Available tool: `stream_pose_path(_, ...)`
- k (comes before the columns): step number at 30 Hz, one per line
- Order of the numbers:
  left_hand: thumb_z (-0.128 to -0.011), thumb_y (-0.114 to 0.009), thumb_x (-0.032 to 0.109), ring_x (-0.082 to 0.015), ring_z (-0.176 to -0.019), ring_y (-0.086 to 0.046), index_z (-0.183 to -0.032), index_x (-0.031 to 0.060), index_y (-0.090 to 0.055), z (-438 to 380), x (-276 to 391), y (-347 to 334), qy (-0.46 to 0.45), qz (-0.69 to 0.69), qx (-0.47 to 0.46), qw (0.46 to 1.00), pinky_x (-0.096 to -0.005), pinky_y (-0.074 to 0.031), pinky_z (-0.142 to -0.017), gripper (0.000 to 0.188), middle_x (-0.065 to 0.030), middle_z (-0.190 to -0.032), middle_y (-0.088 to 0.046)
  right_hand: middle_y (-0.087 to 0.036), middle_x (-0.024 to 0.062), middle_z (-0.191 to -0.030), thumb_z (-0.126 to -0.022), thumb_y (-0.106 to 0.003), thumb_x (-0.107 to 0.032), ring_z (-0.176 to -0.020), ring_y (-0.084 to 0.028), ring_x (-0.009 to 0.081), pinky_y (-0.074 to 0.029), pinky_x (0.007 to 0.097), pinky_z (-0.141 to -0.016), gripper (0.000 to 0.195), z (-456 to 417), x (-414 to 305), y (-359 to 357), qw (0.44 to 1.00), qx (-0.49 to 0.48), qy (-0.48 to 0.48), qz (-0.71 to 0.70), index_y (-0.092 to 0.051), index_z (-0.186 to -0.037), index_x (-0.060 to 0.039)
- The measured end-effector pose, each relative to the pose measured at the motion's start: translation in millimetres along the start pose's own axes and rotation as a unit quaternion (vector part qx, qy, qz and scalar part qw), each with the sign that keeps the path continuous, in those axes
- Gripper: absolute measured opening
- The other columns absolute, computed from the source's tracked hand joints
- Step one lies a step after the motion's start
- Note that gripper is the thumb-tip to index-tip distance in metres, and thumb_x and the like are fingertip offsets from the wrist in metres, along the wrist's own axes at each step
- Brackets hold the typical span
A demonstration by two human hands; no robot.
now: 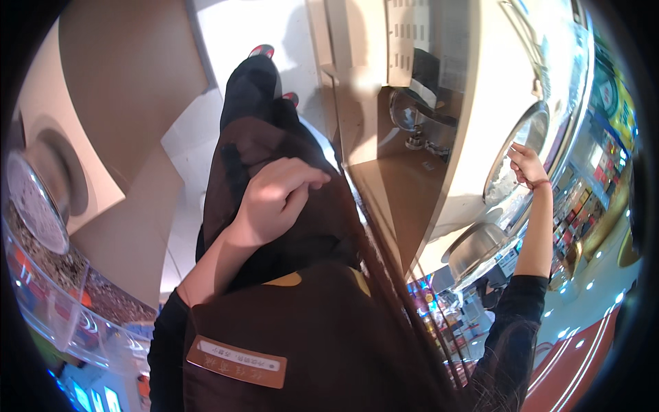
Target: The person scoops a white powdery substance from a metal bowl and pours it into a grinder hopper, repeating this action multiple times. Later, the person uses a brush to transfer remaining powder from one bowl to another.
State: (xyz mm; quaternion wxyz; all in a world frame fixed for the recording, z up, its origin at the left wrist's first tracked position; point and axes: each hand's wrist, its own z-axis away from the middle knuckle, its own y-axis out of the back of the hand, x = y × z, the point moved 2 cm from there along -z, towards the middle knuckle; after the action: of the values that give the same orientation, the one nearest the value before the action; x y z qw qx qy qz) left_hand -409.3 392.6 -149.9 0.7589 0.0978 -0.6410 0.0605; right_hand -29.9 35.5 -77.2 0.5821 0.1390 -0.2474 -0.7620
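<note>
My right hand (527, 165) is over a round metal basin (541, 116) on the pale counter, its fingers drawn together. Whitish contents (498, 186) show in the basin. Whether something small sits between those fingertips is hidden. In front of my brown apron (319, 319) hangs my left hand (278, 198), loosely curled, with nothing visible in it. It is nearest to the apron and my dark trousers.
Beside the basin stands another metal bowl (476, 250). Metalware (412, 118) sits in the open cabinet (401, 190) below the counter. At far left, a metal basin (38, 201) adjoins a display of dark loose goods (110, 296) behind clear panels. Brown panels (139, 77) border the pale floor (247, 20).
</note>
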Motion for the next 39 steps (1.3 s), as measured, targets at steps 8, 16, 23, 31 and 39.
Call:
stream_pose_path(8, -0.080, -0.046, -0.009, -0.0184, -0.071, -0.055, -0.089, -0.0005, -0.060, -48, 37, 18, 0.022, 0.028, -0.058, 0.998, -0.0261, -0.044, -0.066, 0.019, -0.0083, -0.078, -0.058, -0.040, -0.0005, -0.054, -0.076, -0.052, -0.016, -0.039, -0.028, 0.0070, -0.025, 0.0234, -0.035, 0.046, 81, -14, 45, 1.000, -0.021, 0.016, -0.012, -0.054, -0.122, -0.0077)
stream_pose_path(16, -0.092, -0.040, 0.007, -0.0096, -0.072, -0.053, -0.106, -0.0008, -0.056, -202, 180, -76, 0.067, 0.148, -0.372, 0.914, -0.0219, -0.044, -0.065, 0.022, -0.0053, -0.086, -0.059, -0.037, -0.0021, -0.050, -0.079, -0.050, -0.014, -0.036, -0.030, 0.0073, -0.026, 0.0243, -0.031, 0.041, 111, 45, -11, 0.955, 0.122, 0.048, -0.267, -0.056, -0.119, -0.0062)
stream_pose_path(23, -0.095, -0.038, 0.025, -0.0153, -0.085, -0.057, -0.113, -0.0033, -0.047, -204, 178, -248, 0.373, 0.066, -0.508, 0.773, -0.0270, -0.048, -0.074, 0.035, -0.0099, -0.096, -0.057, -0.060, 0.0254, -0.073, -0.082, -0.049, -0.027, -0.073, -0.060, 0.0371, -0.046, 0.0421, -0.066, 0.041, 135, 21, -113, 0.774, 0.244, 0.036, -0.584, -0.045, -0.107, 0.0053)
stream_pose_path(31, -0.086, -0.050, 0.010, -0.0169, -0.076, -0.060, -0.110, -0.0056, -0.050, -246, 195, -275, 0.297, -0.211, -0.529, 0.766, -0.0263, -0.050, -0.062, 0.029, -0.0109, -0.088, -0.059, -0.060, 0.0226, -0.081, -0.086, -0.049, -0.024, -0.072, -0.058, 0.0410, -0.045, 0.0455, -0.064, 0.045, 153, -34, -140, 0.658, 0.355, 0.199, -0.633, -0.027, -0.121, -0.0053)
stream_pose_path(39, -0.083, -0.054, 0.009, -0.0054, -0.042, -0.040, -0.102, 0.0009, -0.050, -279, 241, -351, -0.108, -0.603, -0.642, 0.461, -0.0198, -0.029, -0.038, 0.021, -0.0048, -0.066, -0.058, -0.056, 0.0024, -0.072, -0.089, -0.050, -0.014, -0.063, -0.052, 0.0085, -0.042, 0.0226, -0.061, 0.020, 206, -36, -284, 0.332, 0.325, 0.199, -0.863, -0.052, -0.106, -0.0051)
